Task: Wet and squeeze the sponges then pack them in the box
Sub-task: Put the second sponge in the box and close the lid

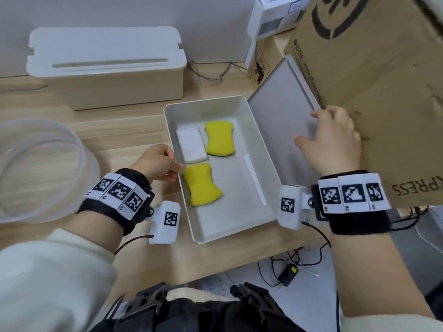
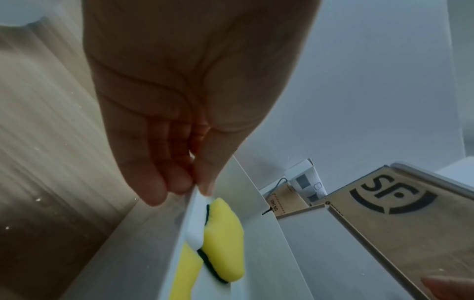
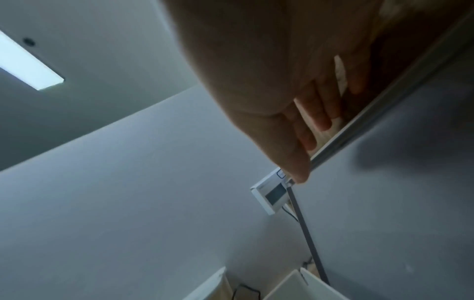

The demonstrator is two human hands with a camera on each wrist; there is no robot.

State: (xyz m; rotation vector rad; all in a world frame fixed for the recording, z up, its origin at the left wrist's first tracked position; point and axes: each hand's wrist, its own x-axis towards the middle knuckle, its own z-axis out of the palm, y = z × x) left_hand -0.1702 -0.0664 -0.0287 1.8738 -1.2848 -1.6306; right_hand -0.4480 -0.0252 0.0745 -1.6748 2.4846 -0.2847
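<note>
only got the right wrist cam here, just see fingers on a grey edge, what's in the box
Observer: Two yellow sponges and a white sponge lie in the open box.
Operator: what's that grey edge then
Observer: It's the box's lid, raised; the right hand grips its far edge.
Operator: and the left hand
Observer: The left hand pinches the box's left wall, thumb inside by the nearer yellow sponge.
</note>
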